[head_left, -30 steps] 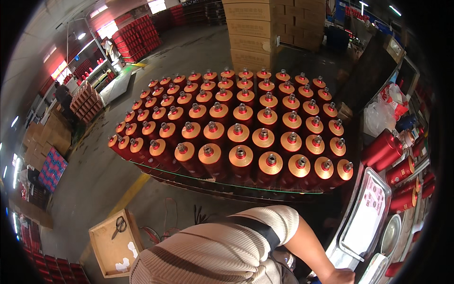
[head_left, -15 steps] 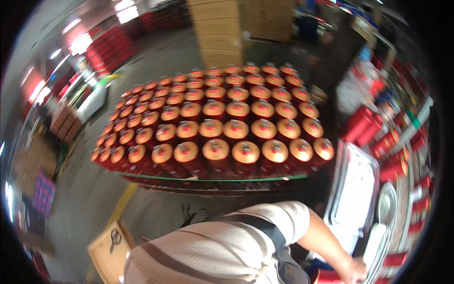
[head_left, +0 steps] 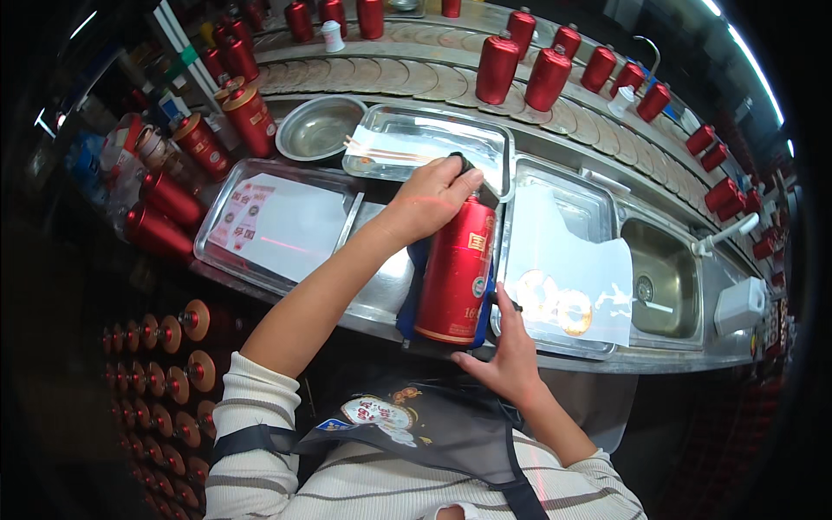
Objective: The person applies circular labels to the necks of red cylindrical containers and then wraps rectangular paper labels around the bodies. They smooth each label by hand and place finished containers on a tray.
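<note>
A red bottle (head_left: 455,273) with a gold-edged base leans slightly over the counter's front edge, with blue cloth (head_left: 417,256) showing around it. My left hand (head_left: 433,198) is closed around the bottle's neck, fingers over its dark top. Beside the base, my right hand (head_left: 510,354) has its fingers apart, with the thumb below the bottle and the forefinger along its right side; whether it touches is unclear. Right of the bottle, a metal tray (head_left: 563,347) carries a clear-and-white sheet (head_left: 555,269) with gold round labels (head_left: 574,312).
At left, another tray (head_left: 208,251) holds printed white sheets. Behind are a metal bowl (head_left: 290,137) and a tray (head_left: 504,139) with paper and thin sticks. A sink (head_left: 663,247) lies right. Red bottles (head_left: 498,69) stand on a plated conveyor (head_left: 381,78); several capped bottles (head_left: 178,381) stand lower left.
My view has swung from the rows of red bottles to the counter. Both hands are now in view at a red bottle; earlier only one hand showed, at the lower right.
</note>
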{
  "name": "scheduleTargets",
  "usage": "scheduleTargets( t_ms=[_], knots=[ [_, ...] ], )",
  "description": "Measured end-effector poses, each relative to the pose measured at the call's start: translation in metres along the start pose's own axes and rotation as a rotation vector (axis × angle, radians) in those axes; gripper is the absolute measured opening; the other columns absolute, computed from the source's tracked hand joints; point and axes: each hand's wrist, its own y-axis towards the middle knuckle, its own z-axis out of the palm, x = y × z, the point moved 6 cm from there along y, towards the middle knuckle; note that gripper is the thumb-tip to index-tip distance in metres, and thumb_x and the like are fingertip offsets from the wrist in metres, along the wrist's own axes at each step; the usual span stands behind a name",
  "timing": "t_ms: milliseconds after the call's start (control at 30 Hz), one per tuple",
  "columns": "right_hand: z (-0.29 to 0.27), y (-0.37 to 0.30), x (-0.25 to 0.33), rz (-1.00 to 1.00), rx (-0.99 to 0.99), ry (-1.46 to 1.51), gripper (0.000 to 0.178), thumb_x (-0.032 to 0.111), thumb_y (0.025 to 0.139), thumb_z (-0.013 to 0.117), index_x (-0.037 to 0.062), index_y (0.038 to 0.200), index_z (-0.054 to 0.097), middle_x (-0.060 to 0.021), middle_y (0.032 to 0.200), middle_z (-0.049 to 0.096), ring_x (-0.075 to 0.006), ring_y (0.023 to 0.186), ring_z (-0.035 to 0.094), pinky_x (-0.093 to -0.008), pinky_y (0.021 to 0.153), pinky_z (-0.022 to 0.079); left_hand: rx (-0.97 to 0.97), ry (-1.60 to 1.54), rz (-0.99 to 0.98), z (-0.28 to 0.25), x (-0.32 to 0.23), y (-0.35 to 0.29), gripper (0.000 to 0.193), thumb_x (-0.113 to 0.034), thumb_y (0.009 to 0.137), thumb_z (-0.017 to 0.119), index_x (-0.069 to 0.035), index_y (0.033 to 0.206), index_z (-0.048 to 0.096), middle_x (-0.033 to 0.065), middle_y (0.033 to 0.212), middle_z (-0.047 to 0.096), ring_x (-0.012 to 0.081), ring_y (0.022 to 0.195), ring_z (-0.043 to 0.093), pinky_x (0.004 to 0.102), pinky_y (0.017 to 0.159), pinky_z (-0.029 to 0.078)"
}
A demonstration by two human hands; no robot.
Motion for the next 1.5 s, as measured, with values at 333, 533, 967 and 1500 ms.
scheduleTargets(
  t_ms=[333, 533, 967, 1500],
  knots=[
    [0.014, 0.015, 0.007, -0.168, -0.203, 0.055, 0.115, 0.023, 0.069, 0.091, -0.0007, 0.158, 0.021, -0.0246, 0.136, 0.052, -0.0362, 0.122, 0.059, -0.0419, 0.095, 0.055, 0.056, -0.001, -0.084, 0.028, 0.014, -0.005, 0.043, -0.045, 0.100, 0.046, -0.003, 0.109, 0.053, 0.0309, 0.101, 0.068, 0.0511, 0.099, 0.063, 0.0542, 0.089, 0.049],
    [-0.002, -0.011, 0.043, -0.009, -0.017, 0.457, 0.121, 0.004, 0.067, 0.092, -0.0002, 0.159, 0.015, -0.0194, 0.147, 0.044, -0.0274, 0.123, 0.060, -0.0371, 0.095, 0.058, 0.069, -0.166, -0.160, 0.025, 0.032, -0.006, 0.043, -0.040, 0.092, 0.061, -0.002, 0.112, 0.063, 0.0226, 0.103, 0.071, 0.0391, 0.096, 0.069, 0.0429, 0.088, 0.053],
    [0.033, 0.177, 0.192, -0.722, 0.054, -0.131, 0.096, 0.014, 0.072, 0.086, 0.0096, 0.154, 0.035, -0.0212, 0.118, 0.068, -0.0382, 0.101, 0.070, -0.0415, 0.084, 0.057, -0.297, 0.027, 0.127, -0.310, -0.082, -0.132, 0.021, -0.018, 0.086, 0.081, -0.002, 0.093, 0.070, 0.0038, 0.083, 0.071, 0.0111, 0.080, 0.068, 0.0271, 0.074, 0.055],
    [0.338, 0.339, 0.499, -1.177, 0.208, -0.186, 0.030, 0.033, 0.089, 0.065, 0.0137, 0.112, 0.067, -0.0159, 0.098, 0.074, -0.0372, 0.094, 0.071, -0.0483, 0.078, 0.057, -0.711, 0.597, -0.259, -0.359, 0.012, -0.280, 0.023, -0.010, 0.081, 0.079, 0.005, 0.080, 0.061, 0.0149, 0.075, 0.058, 0.0197, 0.065, 0.055, 0.0348, 0.062, 0.045]
  ],
)
